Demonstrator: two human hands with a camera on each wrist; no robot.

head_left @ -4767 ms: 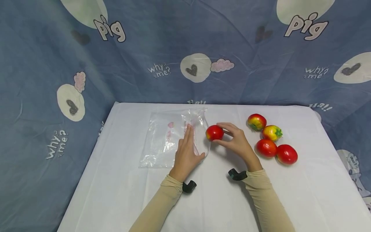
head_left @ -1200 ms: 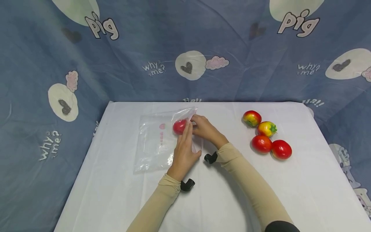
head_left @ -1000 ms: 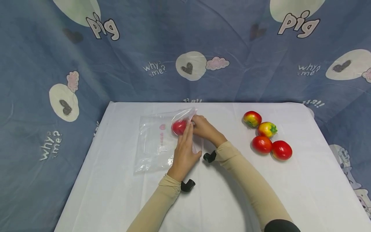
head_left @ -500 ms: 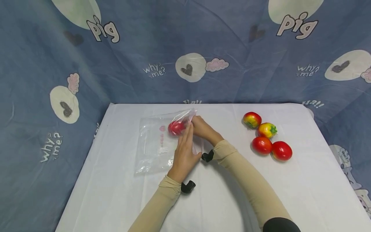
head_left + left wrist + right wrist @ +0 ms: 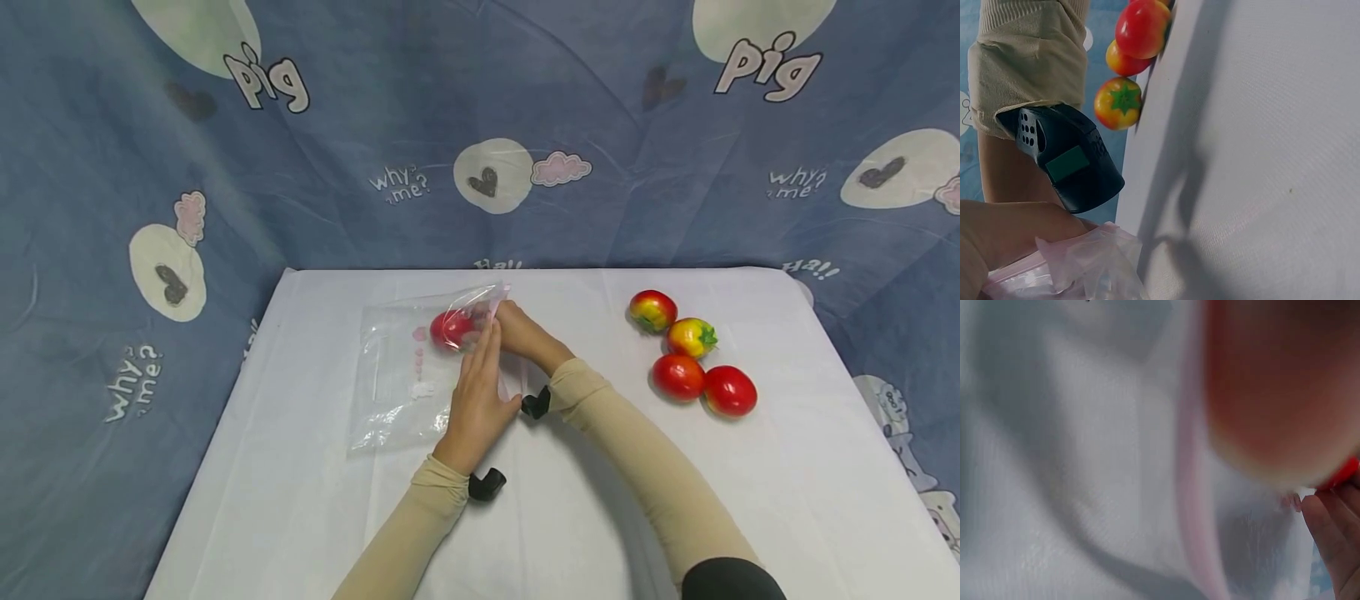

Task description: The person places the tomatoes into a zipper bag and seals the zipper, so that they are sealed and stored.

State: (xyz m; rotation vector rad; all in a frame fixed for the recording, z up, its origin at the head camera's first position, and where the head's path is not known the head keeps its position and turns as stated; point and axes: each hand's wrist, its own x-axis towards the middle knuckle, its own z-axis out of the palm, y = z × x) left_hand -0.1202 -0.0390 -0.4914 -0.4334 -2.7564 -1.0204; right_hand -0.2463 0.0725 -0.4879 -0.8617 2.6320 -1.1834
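Observation:
In the head view a clear plastic zip bag [image 5: 397, 375] with a pink-edged mouth lies flat, its mouth facing right. My left hand [image 5: 477, 400] rests over the mouth with straight fingers, thumb spread apart. The fingers of my right hand [image 5: 528, 333] reach through the mouth and hold a shiny red tomato [image 5: 450, 331] inside the bag; its right side is partly hidden. In the right wrist view, fingers [image 5: 1335, 531] touch the red tomato [image 5: 1342, 475], and a blurred finger fills the upper right. The left wrist view shows the bag's pink edge [image 5: 1060, 256] beside a thumb.
Several red and yellow tomatoes [image 5: 677, 375] sit in a cluster on the right of the white-covered table [image 5: 300, 500]. One [image 5: 692, 337] shows a green star-shaped calyx. A blue printed cloth [image 5: 360, 100] hangs behind the table. Black wrist mounts [image 5: 487, 484] are worn on both arms.
My right hand has carried the tomato from outside the bag's mouth leftward into it. Over the last second the tomato has slid a little deeper. My left hand has stayed at the mouth.

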